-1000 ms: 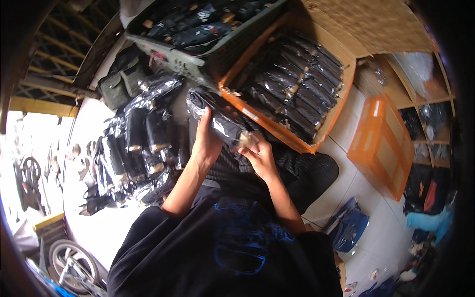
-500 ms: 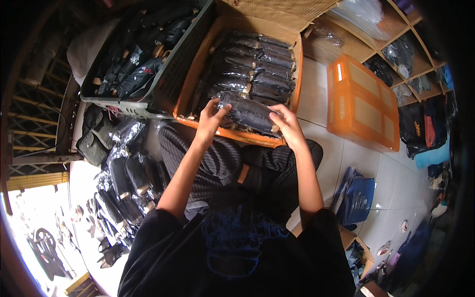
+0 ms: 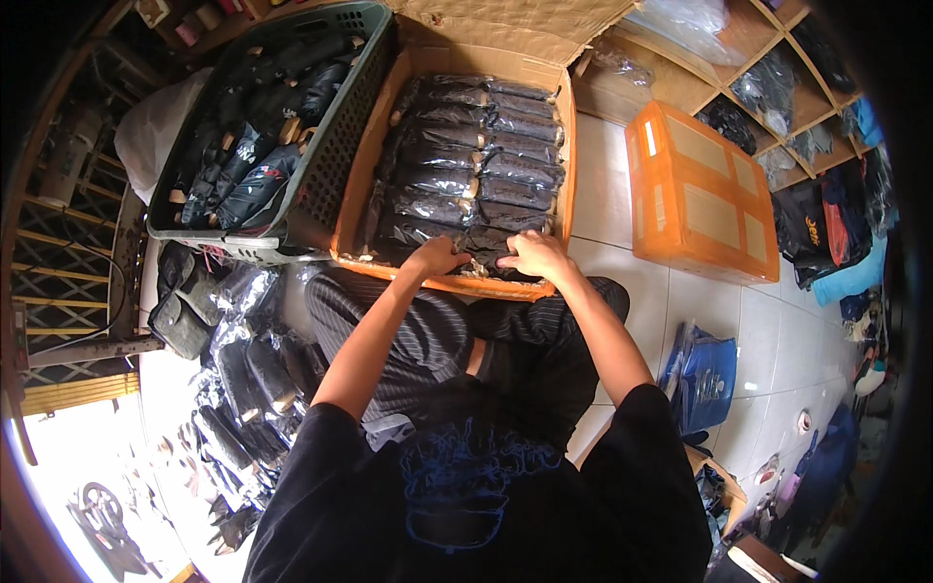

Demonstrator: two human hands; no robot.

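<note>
An open cardboard box (image 3: 342, 233), edged with orange tape, stands in front of my crossed legs. Two columns of black bundles in clear plastic (image 3: 437, 182) fill it, with pale ends showing between the columns. At the box's near end, my left hand (image 3: 435, 257) and my right hand (image 3: 537, 255) reach inside with bent fingers. Between them lies a black plastic-wrapped bundle (image 3: 488, 240), low among the others, gripped near its two ends. Some of my fingertips are hidden down in the box.
Left of the box, a dark green plastic basket (image 3: 335, 146) holds more black bundles. Wrapped bundles (image 3: 248, 374) are heaped on the floor by my left knee. To the right are an orange-taped carton (image 3: 700, 194), a blue packet (image 3: 702, 384) and wooden shelves (image 3: 768, 58) with plastic bags.
The black bundle, held up above the box's near end before, is now down inside it. Both hands have lowered with it, and the view has shifted slightly.
</note>
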